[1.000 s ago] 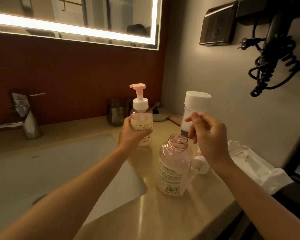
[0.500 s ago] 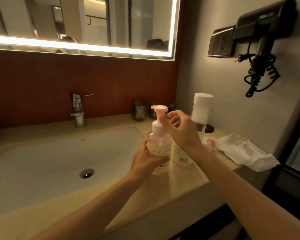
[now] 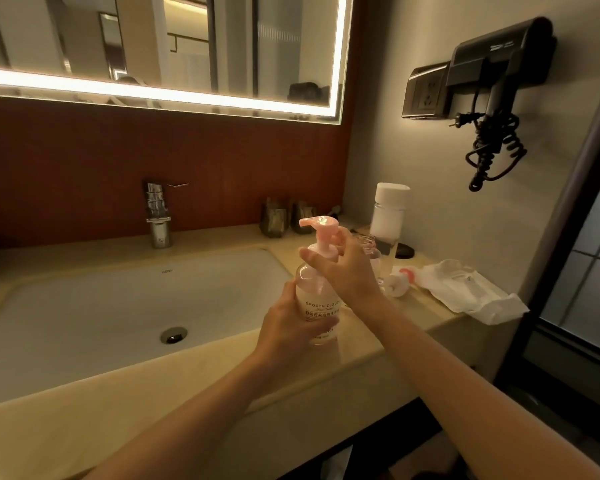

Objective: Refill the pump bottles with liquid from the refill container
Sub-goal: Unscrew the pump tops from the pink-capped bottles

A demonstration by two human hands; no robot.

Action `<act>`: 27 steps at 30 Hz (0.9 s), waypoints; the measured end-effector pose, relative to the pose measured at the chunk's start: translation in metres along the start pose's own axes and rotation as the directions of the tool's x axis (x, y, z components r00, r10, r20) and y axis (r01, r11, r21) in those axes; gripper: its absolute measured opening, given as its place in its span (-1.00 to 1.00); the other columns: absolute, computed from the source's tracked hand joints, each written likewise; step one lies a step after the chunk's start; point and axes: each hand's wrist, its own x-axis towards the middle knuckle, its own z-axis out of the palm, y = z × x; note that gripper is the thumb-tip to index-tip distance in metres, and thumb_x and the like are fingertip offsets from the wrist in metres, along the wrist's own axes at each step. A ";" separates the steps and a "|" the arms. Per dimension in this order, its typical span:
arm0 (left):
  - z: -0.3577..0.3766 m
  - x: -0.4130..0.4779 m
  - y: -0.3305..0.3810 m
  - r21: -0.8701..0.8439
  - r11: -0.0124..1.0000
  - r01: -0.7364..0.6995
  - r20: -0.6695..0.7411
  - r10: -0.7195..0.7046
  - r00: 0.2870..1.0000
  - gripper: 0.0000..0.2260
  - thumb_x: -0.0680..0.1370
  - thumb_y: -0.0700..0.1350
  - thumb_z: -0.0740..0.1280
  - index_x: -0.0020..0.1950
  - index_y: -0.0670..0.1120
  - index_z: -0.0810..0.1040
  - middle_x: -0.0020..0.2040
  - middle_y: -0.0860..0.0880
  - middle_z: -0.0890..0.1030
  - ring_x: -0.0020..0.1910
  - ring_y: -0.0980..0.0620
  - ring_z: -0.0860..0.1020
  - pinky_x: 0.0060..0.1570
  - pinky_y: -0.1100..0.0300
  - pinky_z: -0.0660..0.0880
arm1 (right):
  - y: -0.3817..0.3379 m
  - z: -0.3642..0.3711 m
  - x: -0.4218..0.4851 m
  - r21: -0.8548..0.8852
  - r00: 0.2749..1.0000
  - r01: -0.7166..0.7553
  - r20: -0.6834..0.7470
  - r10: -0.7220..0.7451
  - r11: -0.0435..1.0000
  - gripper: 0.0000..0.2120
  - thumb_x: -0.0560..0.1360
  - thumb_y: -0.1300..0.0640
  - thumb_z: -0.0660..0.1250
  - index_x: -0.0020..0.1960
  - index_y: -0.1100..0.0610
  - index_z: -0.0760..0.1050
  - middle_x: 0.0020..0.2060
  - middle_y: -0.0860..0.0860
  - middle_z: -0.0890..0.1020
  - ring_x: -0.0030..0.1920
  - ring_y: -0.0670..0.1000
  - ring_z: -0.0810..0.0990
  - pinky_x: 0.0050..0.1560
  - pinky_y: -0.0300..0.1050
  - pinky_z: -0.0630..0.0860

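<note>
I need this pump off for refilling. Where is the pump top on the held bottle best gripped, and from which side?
Grip the round collar under the pink spout, coming from the right and above, as the right hand does. The left hand wraps the pump bottle from the left, the bottle stands upright, and the spout juts left, probably poor for twisting.

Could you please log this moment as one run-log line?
left hand: holds pump bottle body | right hand: grips pump collar | bottle upright, pump on

Beige vanity counter [image 3: 187, 393], inset sink [image 3: 84, 306], white-capped bottle [image 3: 388, 216], loose pump head [image 3: 397, 284], white packet [image 3: 471, 292], two dark cups [image 3: 274, 220].
</note>
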 end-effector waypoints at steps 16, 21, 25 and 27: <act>0.000 0.002 -0.003 0.081 0.996 -0.024 -0.032 0.026 0.999 -0.36 0.26 0.09 0.53 0.24 0.06 0.33 0.03 0.07 0.58 -0.05 0.07 0.57 -0.10 0.15 0.56 | 0.006 0.002 0.000 -0.095 0.993 0.011 -0.114 -0.022 0.995 -0.48 0.33 -0.10 0.45 0.17 0.10 0.39 0.02 -0.02 0.46 0.00 -0.03 0.46 -0.02 -0.16 0.47; 0.001 0.001 -0.002 0.094 0.995 -0.025 -0.033 0.028 0.999 -0.36 0.29 0.08 0.51 0.27 0.07 0.30 0.07 0.06 0.57 -0.04 0.08 0.56 -0.06 0.16 0.56 | 0.010 0.000 -0.003 -0.058 0.988 0.038 -0.150 -0.047 0.998 -0.64 0.41 -0.04 0.40 0.13 0.08 0.44 -0.05 -0.10 0.50 -0.11 -0.12 0.50 -0.26 -0.44 0.39; 0.000 0.001 -0.002 0.105 0.994 -0.020 -0.049 0.026 0.998 -0.37 0.27 0.10 0.52 0.25 0.07 0.32 0.03 0.07 0.58 -0.05 0.07 0.57 -0.09 0.15 0.55 | 0.006 0.000 -0.006 0.046 0.993 0.015 -0.118 -0.009 0.999 -0.66 0.50 0.00 0.29 0.24 0.06 0.40 -0.12 -0.20 0.49 -0.15 -0.15 0.51 -0.31 -0.44 0.38; 0.000 0.001 -0.002 0.107 0.994 -0.018 -0.051 0.023 0.998 -0.38 0.27 0.11 0.52 0.23 0.08 0.32 0.02 0.08 0.58 -0.07 0.08 0.56 -0.12 0.19 0.54 | 0.003 0.002 -0.005 0.012 0.992 0.020 -0.127 -0.018 1.000 -0.57 0.45 -0.07 0.35 0.24 0.07 0.39 -0.09 -0.17 0.47 -0.10 -0.14 0.48 -0.21 -0.36 0.39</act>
